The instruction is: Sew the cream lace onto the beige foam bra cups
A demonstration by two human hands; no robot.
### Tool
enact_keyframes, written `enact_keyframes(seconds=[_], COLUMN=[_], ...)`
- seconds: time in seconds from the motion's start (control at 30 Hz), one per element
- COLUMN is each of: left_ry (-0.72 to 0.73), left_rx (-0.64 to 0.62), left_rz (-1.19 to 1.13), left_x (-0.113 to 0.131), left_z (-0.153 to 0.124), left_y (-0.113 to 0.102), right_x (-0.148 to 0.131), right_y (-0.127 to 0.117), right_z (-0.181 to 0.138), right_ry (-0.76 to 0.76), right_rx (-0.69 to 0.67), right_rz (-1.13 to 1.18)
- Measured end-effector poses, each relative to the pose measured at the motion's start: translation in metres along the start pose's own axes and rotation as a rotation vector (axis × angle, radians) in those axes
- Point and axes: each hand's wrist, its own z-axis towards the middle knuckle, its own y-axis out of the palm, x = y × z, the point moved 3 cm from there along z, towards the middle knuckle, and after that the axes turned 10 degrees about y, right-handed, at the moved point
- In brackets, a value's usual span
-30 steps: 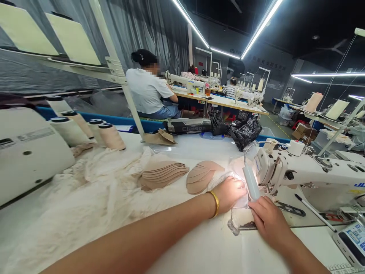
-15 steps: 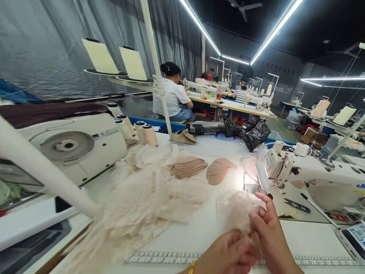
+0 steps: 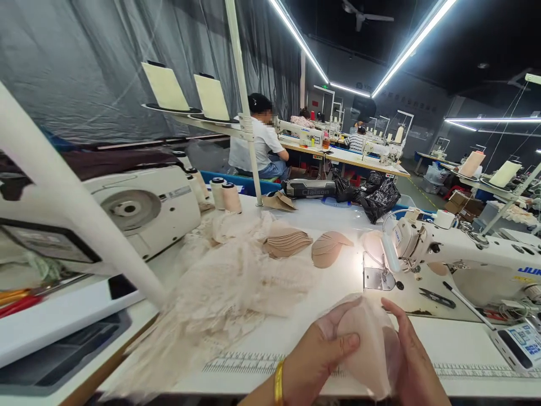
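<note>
A pale pink, sheer bra cup piece (image 3: pixel 367 344) is held above the near edge of the table, in front of the sewing machine. My left hand (image 3: pixel 325 349) grips its left side, thumb on top and fingers underneath. On its right side my right hand (image 3: pixel 408 352) is wrapped against the fabric, the index finger stretched forward; part of that hand is hidden behind the cloth. Just beyond are the needle plate (image 3: pixel 376 278) and the lit sewing head (image 3: pixel 403 242). Left of it lie stacked beige cup pads (image 3: pixel 289 243) and a smaller fanned stack (image 3: pixel 329 249).
Cream lace fabric (image 3: pixel 228 287) is heaped on the left. Thread snips (image 3: pixel 438 298) lie on the machine bed, near a control screen (image 3: pixel 519 344). A printed ruler (image 3: pixel 240 362) runs along the front. A slanted white pole (image 3: pixel 84 197) and another machine (image 3: pixel 139 208) stand left.
The cup piece has been spread and turned between my hands. My left hand has moved up, its thumb now on top of the fabric. The view has shifted slightly.
</note>
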Motion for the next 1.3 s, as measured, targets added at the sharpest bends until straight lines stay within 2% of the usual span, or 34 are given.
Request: enact_keyframes(seconds=[0.13,0.3,0.4,0.5,0.7,0.87,1.1,1.3], left_ry=[0.062,0.174,0.135,0.089,0.129,0.178,0.193,0.065], left_rx=[0.113,0.373,0.431,0.416,0.307,0.320,0.341,0.164], left_rz=[-0.027,-0.132,-0.221,-0.234,-0.086,-0.063,-0.067,-0.115], left_x=[0.004,-0.002,-0.010,-0.014,-0.007,-0.003,-0.001,-0.003], left_z=[0.006,0.018,0.022,0.023,0.020,0.021,0.022,0.029], left_y=[0.002,-0.004,-0.010,-0.010,0.006,0.008,0.006,0.019], right_x=[0.012,0.022,0.026,0.028,0.027,0.021,0.020,0.021], right_y=[0.005,0.003,-0.001,-0.004,-0.002,0.000,0.002,-0.011], right_z=[-0.001,0.005,0.009,0.011,0.009,0.011,0.015,0.010], right_ry=[-0.091,-0.153,-0.183,-0.193,-0.185,-0.133,-0.148,-0.219], right_rx=[0.064,0.180,0.212,0.207,0.205,0.134,0.179,0.256], right_rz=[0.046,0.041,0.037,0.023,0.043,0.151,0.111,0.007])
